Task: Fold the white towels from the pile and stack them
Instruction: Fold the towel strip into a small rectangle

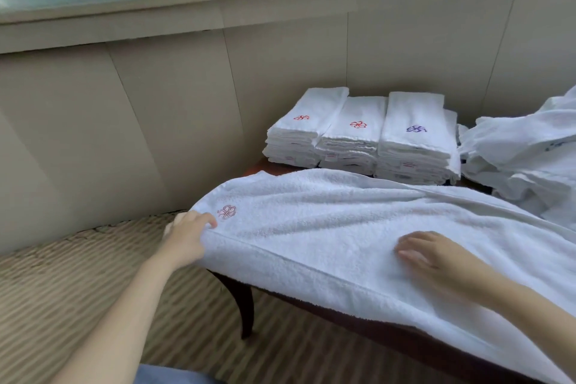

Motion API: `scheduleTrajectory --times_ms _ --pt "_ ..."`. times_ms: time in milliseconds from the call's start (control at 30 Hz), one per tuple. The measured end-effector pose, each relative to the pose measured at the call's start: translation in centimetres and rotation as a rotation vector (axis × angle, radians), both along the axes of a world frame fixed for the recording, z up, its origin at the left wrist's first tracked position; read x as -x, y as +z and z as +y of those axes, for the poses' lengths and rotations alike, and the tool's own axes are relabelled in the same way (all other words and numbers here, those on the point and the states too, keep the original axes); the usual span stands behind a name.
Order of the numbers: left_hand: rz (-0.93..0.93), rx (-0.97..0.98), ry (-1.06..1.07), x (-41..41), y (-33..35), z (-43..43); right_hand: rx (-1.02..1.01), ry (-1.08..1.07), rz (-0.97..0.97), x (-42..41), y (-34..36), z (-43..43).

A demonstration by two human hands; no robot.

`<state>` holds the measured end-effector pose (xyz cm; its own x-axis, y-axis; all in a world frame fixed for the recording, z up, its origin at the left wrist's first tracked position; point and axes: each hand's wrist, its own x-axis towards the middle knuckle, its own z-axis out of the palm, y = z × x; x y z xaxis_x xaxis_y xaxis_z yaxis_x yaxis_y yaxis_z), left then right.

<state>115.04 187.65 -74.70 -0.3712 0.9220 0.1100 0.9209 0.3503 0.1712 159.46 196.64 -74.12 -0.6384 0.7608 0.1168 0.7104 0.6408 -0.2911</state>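
Gripping the near-left corner of a spread white towel [343,227], the left hand [187,237] has its thumb on top of the cloth and its fingers curled under the hem, just beside a reddish embroidered emblem [227,212]. The right hand [436,256] lies flat on the towel farther right, palm down, fingers straight and close together, pointing left.

The towel covers most of the dark wooden tabletop [405,341], its near hem hanging over the front edge; a long crease runs across it toward the right.

At the far side of the tabletop, against the wall panel [156,121], three stacks of folded towels [352,137] stand side by side and touching. The two left ones show red emblems on top, the right one a purple emblem. Just right of them lies the loose pile of unfolded towels [523,159], rumpled and running out of view. A striped carpet [78,274] covers the floor below.
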Motion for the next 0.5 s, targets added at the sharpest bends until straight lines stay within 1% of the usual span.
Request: scheduleTrajectory --times_ms 33,67,133,167,233,333,400,500 --pt "0.014 0.001 -0.047 -0.7 0.0 0.2 0.107 0.046 0.031 0.5 0.7 -1.1" --pt "0.054 0.003 -0.088 -1.4 0.0 0.4 0.173 0.084 0.019 1.0 1.2 -2.3" --pt "0.147 0.032 -0.148 -2.8 0.2 1.0 0.158 0.152 -0.090 1.7 1.2 -4.0" --pt "0.157 0.047 -0.165 -3.3 0.4 1.3 0.122 0.173 -0.143 2.0 1.1 -4.6" --pt "0.090 0.027 -0.171 -3.6 0.6 1.8 0.105 0.195 -0.183 2.3 1.2 -5.4" --pt "-0.139 -0.152 -0.097 -3.3 1.3 1.8 0.251 0.168 -0.141 1.7 2.3 -5.2" --pt "-0.188 -0.240 -0.079 -3.4 2.2 1.8 0.354 0.129 -0.096 1.2 3.1 -4.8" --pt "-0.239 -0.355 -0.007 -3.6 3.6 2.3 0.431 0.117 -0.038 1.1 3.8 -5.0"
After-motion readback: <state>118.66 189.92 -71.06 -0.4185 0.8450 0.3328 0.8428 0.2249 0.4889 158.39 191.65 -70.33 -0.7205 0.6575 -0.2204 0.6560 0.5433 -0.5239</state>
